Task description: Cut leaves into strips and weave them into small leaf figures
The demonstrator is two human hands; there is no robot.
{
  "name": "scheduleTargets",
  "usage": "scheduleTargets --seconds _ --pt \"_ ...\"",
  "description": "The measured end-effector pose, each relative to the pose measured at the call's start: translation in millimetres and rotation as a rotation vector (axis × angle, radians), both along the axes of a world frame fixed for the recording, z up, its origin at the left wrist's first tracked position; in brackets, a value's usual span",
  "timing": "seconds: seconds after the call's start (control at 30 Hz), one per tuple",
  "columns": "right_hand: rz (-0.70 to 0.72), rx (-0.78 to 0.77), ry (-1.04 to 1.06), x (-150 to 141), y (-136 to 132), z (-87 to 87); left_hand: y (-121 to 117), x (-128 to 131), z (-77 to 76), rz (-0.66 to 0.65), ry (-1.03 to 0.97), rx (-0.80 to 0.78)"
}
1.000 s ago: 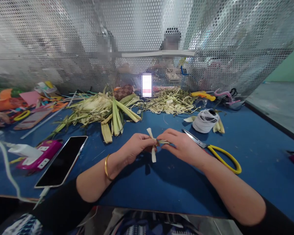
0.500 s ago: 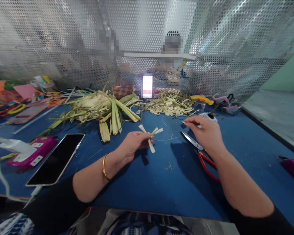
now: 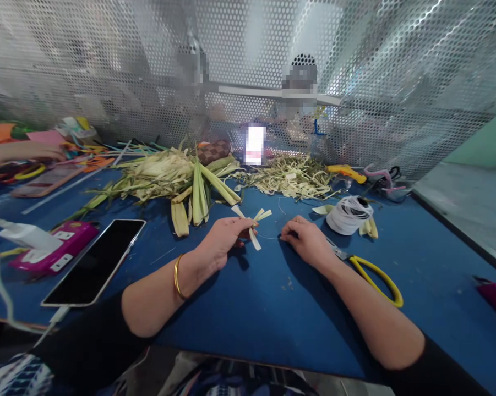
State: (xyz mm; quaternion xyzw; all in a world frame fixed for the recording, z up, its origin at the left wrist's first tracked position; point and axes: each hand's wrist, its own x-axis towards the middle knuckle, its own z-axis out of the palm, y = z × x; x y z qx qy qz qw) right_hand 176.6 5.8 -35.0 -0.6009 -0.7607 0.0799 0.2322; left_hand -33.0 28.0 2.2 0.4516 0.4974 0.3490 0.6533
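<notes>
My left hand (image 3: 223, 242) pinches crossed strips of pale corn husk (image 3: 255, 240) between thumb and fingers, above the blue table. From these strips a thin white thread (image 3: 268, 237) runs right to my right hand (image 3: 308, 241), whose closed fingertips grip it. Under the right forearm lie scissors (image 3: 380, 278); their yellow handle loop shows and the blade tips are hidden. Just behind the right hand stands a spool of white thread (image 3: 345, 216) with husk pieces beside it.
Piles of husks (image 3: 159, 176) and shredded husk strips (image 3: 293, 176) lie along the mesh partition (image 3: 248, 44). At left are a black-screened phone (image 3: 94, 261) and a purple power strip (image 3: 58, 250). Another person's hand (image 3: 37, 151) is at far left.
My right hand left the husk strips, reached right toward the spool, then came back left with the thread. My left hand kept hold of the strips, shifting slightly left.
</notes>
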Motion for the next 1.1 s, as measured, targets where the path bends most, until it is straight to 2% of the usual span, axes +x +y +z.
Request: scheduleTargets --seconds 0.1,0.2,0.33,0.5,0.6,0.77,0.9,1.1 --pt "0.035 0.074 -0.049 -2 -2 4.2 -2 0 0.7 -0.051 0.015 0.004" --pt "0.041 0.107 0.034 -4 -7 12.4 -4 0 2.6 -0.070 0.015 0.043" --pt "0.036 -0.044 0.311 -12 -13 19.0 -7 1 5.9 -0.080 0.001 0.059" --pt "0.073 -0.286 0.698 -27 -19 19.5 -10 3 6.5 -0.232 -0.164 -0.117" --pt "0.046 -0.360 0.799 -31 -21 21.7 -11 4 5.8 -0.306 -0.193 -0.199" --pt "0.021 -0.340 0.830 -29 -23 26.9 -11 4 6.8 -0.357 -0.202 -0.207" --pt "0.009 -0.348 0.868 -25 -23 30.9 -8 2 8.1 -0.304 -0.206 -0.249" --pt "-0.079 -0.450 1.014 -14 -19 29.4 2 -5 13.9 -0.208 -0.253 -0.313"
